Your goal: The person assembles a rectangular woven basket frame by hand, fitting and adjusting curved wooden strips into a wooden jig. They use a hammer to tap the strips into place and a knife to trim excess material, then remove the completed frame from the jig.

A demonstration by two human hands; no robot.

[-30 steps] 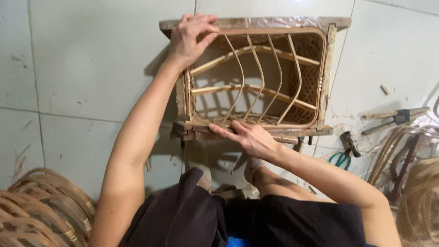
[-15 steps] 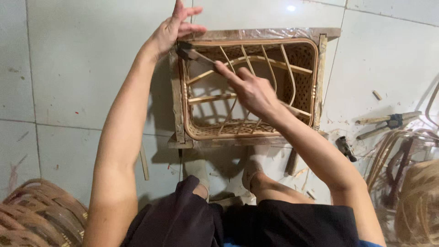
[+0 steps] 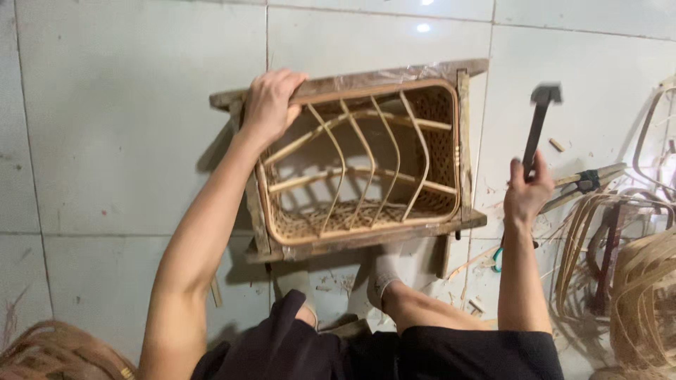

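Note:
A rectangular rattan basket [image 3: 362, 165] sits inside a rough wooden frame [image 3: 394, 74] on the tiled floor, its bent ribs arching across the opening. My left hand [image 3: 271, 102] grips the frame's far left corner. To the right of the frame, my right hand [image 3: 528, 190] is raised and closed around the dark handle of a hammer [image 3: 539, 119], whose head points away from me. The hammer is clear of the basket.
Bundles of rattan strips [image 3: 634, 281] and bent canes lie at the right, with a tool [image 3: 588, 181] among them. A woven coil [image 3: 56, 352] lies at the bottom left. My socked foot [image 3: 384, 278] rests against the frame's near edge. Small scraps litter the tiles.
My right hand left the basket's inside, moved out to the right and now holds a hammer. My left hand shifted onto the frame's far left corner. The frame has turned slightly.

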